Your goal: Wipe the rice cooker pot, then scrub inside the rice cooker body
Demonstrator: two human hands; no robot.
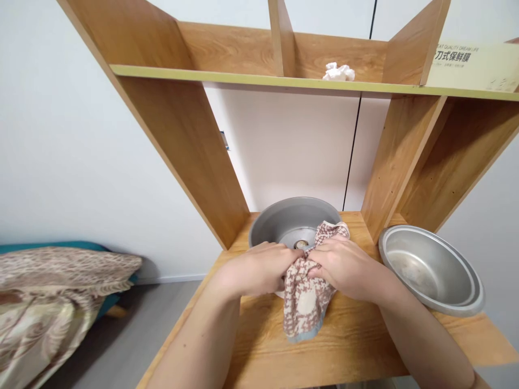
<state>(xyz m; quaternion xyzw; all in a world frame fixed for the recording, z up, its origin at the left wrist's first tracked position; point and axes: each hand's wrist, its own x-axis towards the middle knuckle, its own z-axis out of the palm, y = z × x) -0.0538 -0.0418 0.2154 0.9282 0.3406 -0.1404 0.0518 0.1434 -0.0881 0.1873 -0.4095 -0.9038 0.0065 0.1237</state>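
Note:
A brown-and-cream patterned towel (305, 302) with a pale blue edge is bunched between my two hands, its lower end hanging toward me. My left hand (270, 265) is closed around its left side. From the right, my right hand (338, 265) grips it with fingers wrapped over the cloth; another part of the towel sticks up past the knuckles. Just behind the hands stands a round grey vessel (275, 219), like a rice cooker body, with a small round piece at the middle of its floor. My hands and the towel hide its front.
A silver metal pot (430, 265) sits at the right on the wooden desk (275, 356). Overhead, a shelf (243, 78) holds crumpled white tissue (339, 72) and a pale box (474, 65). Wooden uprights flank the vessel. Draped fabric (52, 292) lies at the far left.

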